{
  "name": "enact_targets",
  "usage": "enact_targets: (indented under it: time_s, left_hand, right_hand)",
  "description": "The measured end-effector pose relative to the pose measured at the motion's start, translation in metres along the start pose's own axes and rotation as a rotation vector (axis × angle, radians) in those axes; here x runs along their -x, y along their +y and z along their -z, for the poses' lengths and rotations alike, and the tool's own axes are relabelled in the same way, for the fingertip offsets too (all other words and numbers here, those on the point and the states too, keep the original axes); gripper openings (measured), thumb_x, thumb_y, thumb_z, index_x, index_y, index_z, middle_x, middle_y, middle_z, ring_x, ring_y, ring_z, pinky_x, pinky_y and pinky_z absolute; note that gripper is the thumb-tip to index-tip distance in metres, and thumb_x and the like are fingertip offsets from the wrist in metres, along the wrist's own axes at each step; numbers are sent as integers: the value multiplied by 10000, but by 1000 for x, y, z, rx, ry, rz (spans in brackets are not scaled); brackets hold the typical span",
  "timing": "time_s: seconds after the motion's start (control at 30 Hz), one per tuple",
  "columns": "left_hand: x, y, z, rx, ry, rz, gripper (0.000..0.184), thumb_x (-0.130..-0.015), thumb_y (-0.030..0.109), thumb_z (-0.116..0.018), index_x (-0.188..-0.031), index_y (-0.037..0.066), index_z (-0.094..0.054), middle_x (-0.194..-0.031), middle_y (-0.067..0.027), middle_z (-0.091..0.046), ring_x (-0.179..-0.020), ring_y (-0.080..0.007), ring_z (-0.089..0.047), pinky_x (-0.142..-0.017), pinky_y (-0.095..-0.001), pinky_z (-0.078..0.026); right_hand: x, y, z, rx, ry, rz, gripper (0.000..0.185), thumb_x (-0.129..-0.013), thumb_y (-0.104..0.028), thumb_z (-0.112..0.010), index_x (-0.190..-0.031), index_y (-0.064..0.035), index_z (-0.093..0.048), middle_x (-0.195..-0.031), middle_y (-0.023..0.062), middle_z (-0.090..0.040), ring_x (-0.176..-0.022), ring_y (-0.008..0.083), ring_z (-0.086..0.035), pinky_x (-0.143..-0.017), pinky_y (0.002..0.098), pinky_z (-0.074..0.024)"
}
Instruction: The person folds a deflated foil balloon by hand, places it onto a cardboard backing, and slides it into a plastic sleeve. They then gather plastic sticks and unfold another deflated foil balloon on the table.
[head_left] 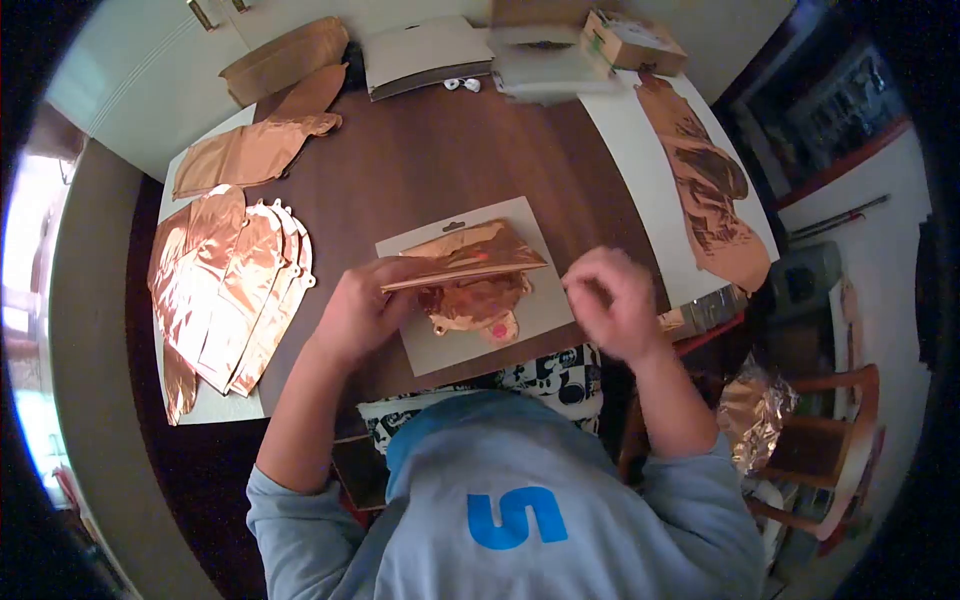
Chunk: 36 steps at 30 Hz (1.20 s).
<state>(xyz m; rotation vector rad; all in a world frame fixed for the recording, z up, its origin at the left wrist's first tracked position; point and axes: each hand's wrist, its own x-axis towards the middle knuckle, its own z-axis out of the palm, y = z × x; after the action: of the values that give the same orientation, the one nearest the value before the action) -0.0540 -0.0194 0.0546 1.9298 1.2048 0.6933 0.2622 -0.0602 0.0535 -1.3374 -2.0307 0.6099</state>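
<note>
A folded rose-gold foil balloon (470, 262) lies on a white card (425, 345) with a hanging slot at its top edge. Part of the foil stands up as a raised fold. A lower piece with small rounded tabs and a pink spot points toward me. My left hand (372, 305) grips the left end of the fold, its fingertips partly hidden by the foil. Off the right end of the fold is my right hand (612, 305), slightly blurred. Its fingers are loosely curled and apart from the thumb, with nothing visible in them.
Flat foil balloons (225, 290) are stacked at the left, with more foil (245, 155) behind. Another foil piece (700, 180) lies on white sheeting at the right. White earbuds (462, 85), a grey box (428, 55) and a cardboard box (635, 42) line the back. A wooden chair (865, 420) stands right.
</note>
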Motion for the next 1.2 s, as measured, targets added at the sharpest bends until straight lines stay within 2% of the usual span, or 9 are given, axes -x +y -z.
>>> enact_targets:
  time_s: [0.1, 0.2, 0.23, 0.3, 0.53, 0.83, 0.93, 1.03, 1.2]
  left_hand:
    - [-2, 1, 2, -44, -11, -61, 223, -883, -7, -599, -1083, -6, -696, -1081, -188, -703, -1003, -307, -681, -887, -374, -528]
    - [-4, -1, 3, -91, -27, -229, 300, -834, 1, -602, -1122, 26, -679, -1057, -184, -695, -922, -340, -690, -824, -376, -552]
    - [-2, 0, 3, -78, -48, -186, 298, -834, 6, -604, -1122, 27, -680, -1053, -184, -695, -921, -343, -689, -824, -378, -552]
    - [4, 2, 3, -50, -85, -94, 296, -834, 15, -606, -1120, 29, -681, -1044, -186, -695, -918, -350, -686, -825, -383, -553]
    - [10, 13, 4, -104, -31, -146, 257, -851, 53, -621, -1098, 23, -685, -998, -189, -695, -891, -361, -680, -809, -400, -552]
    - [3, 12, 4, 26, 28, -42, 240, -875, 66, -617, -1101, 26, -687, -975, -200, -695, -874, -358, -682, -778, -390, -545]
    - [1, 4, 1, 67, 66, -12, 247, -881, 72, -614, -1114, 31, -685, -966, -195, -699, -874, -348, -687, -782, -382, -547]
    - [-1, 7, -1, 82, 78, 15, 246, -889, 80, -613, -1119, 33, -685, -966, -189, -703, -868, -332, -696, -777, -374, -552]
    - [-2, 9, -4, 143, 74, 43, 233, -901, 98, -622, -1114, 33, -688, -975, -183, -706, -855, -324, -704, -761, -370, -559]
  right_hand:
    - [7, -23, -23, 142, -36, 293, 546, -759, -240, -732, -1250, -51, -587, -1278, 165, -575, -1202, 347, -535, -1050, 488, -398]
    - [13, -19, -45, 225, -270, 245, 666, -735, -286, -753, -1320, -57, -534, -1413, 152, -471, -1330, 361, -395, -1109, 556, -290]
    - [17, -19, -51, 272, -295, 271, 721, -725, -287, -756, -1357, -52, -500, -1406, 147, -487, -1338, 343, -389, -1132, 557, -256]
    - [24, -18, -59, 316, -250, 317, 664, -727, -268, -747, -1318, -50, -537, -1394, 145, -498, -1322, 339, -411, -1132, 548, -271]
    - [21, -13, -58, 147, -154, 375, 416, -732, -173, -722, -1125, -52, -659, -1243, 118, -619, -1196, 310, -543, -1082, 505, -368]
    - [-5, 2, -57, 62, -66, 407, 257, -750, -60, -710, -1002, -109, -702, -1053, 64, -691, -1062, 264, -619, -986, 439, -443]
    - [-17, -6, -56, -74, 4, 250, 141, -780, -79, -711, -920, -96, -705, -939, 75, -705, -913, 292, -652, -875, 448, -479]
    - [-34, -20, -53, -103, -112, -64, 90, -796, -134, -727, -871, -89, -705, -841, 86, -701, -776, 319, -655, -771, 462, -487]
    - [-37, -7, -86, 204, 118, -91, 249, -765, -283, -770, -845, -73, -662, -786, 121, -666, -719, 339, -630, -697, 468, -452]
